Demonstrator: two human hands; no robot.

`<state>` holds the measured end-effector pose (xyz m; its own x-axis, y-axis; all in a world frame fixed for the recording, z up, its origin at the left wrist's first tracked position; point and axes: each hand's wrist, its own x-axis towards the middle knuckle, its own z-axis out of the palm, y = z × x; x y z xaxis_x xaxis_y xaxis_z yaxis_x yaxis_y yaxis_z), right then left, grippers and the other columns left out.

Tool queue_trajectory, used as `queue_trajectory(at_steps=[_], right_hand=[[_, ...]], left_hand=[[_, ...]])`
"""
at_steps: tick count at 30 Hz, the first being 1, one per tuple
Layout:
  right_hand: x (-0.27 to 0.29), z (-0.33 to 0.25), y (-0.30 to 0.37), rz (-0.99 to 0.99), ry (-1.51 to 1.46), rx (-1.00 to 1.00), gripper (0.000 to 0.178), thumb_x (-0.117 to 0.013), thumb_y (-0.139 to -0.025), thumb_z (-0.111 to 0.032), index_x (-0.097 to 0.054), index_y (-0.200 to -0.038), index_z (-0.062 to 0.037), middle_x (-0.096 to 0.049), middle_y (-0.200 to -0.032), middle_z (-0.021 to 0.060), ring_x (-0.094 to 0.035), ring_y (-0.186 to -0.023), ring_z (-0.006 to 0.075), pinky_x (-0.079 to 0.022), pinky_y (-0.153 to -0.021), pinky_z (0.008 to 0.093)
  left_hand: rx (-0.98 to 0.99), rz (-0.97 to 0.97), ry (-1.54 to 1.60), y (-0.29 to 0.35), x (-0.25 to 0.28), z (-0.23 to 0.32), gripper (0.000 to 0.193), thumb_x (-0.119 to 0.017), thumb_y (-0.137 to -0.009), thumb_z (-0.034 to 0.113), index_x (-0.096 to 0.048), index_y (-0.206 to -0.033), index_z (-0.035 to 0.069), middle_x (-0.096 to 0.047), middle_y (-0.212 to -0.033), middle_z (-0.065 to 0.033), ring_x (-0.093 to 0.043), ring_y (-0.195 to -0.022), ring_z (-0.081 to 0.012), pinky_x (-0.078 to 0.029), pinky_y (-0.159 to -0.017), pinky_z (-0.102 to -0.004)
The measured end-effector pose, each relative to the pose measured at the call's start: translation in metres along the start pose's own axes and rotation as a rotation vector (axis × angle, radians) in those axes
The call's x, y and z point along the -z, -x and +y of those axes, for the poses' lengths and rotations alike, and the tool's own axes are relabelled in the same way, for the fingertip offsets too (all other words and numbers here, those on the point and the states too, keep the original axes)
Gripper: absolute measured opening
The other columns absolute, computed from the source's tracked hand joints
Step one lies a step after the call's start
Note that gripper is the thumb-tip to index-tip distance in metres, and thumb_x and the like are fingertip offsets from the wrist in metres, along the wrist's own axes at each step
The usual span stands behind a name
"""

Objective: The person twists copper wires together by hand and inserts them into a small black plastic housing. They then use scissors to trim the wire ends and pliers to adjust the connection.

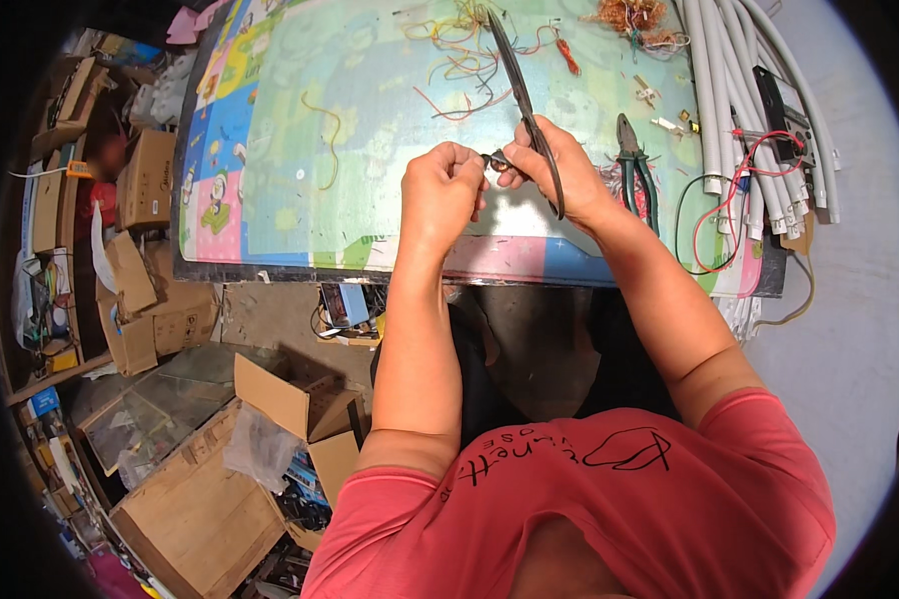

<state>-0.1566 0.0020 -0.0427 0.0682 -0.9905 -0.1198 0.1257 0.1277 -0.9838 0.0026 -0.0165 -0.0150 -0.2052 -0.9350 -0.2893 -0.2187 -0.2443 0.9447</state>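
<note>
Over the near part of the table, my left hand [443,187] is closed in a pinch. A small dark piece [495,160] sits between the fingertips of both hands; its kind is too small to make out. My right hand [567,172] holds a pair of dark scissors [515,85], long blades pointing away from me and the handle loop near my palm. The thumb and finger of that hand also meet at the small piece. Pliers with dark green handles [629,165] lie to the right of my right hand.
Thin coloured wires [459,65] and a copper wire tangle [631,15] lie at the far side of the patterned table mat [270,200]. White tubes [709,90] and a red cable [734,200] are at the right. Cardboard boxes [270,394] stand on the floor at the left.
</note>
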Motion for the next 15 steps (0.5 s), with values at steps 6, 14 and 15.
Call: queue_trajectory(at_steps=[6,14,15], right_hand=[[0.001,-0.001,0.000,-0.001,0.006,-0.026,0.018,-0.056,-0.091,-0.016,-0.044,-0.086,-0.0034,-0.055,-0.078,0.0062,-0.061,-0.073,0.0146,-0.049,-0.064,0.0259],[-0.001,-0.001,0.000,0.020,-0.046,-0.046,0.020,-0.058,-0.090,-0.019,-0.045,-0.084,-0.0037,-0.057,-0.078,0.0073,-0.061,-0.072,0.0148,-0.048,-0.062,0.0246],[-0.002,-0.003,0.001,0.020,-0.067,-0.069,0.020,-0.058,-0.090,-0.019,-0.046,-0.084,-0.0035,-0.057,-0.077,0.0072,-0.061,-0.070,0.0142,-0.048,-0.060,0.0240]], left_hand=[[-0.010,0.112,-0.117,-0.002,0.003,-0.002,0.014,-0.058,-0.085,0.012,-0.060,-0.079,0.000,-0.059,-0.066,-0.0059,-0.051,-0.050,-0.0097,-0.041,-0.044,-0.0248],[-0.211,0.252,-0.504,-0.004,0.006,-0.011,0.016,-0.059,-0.082,0.009,-0.063,-0.094,0.000,-0.064,-0.072,-0.0057,-0.057,-0.058,-0.0106,-0.046,-0.054,-0.0252],[-0.264,0.257,-0.499,-0.002,0.005,-0.011,0.018,-0.059,-0.082,0.008,-0.064,-0.097,0.000,-0.064,-0.073,-0.0054,-0.057,-0.060,-0.0107,-0.046,-0.055,-0.0253]])
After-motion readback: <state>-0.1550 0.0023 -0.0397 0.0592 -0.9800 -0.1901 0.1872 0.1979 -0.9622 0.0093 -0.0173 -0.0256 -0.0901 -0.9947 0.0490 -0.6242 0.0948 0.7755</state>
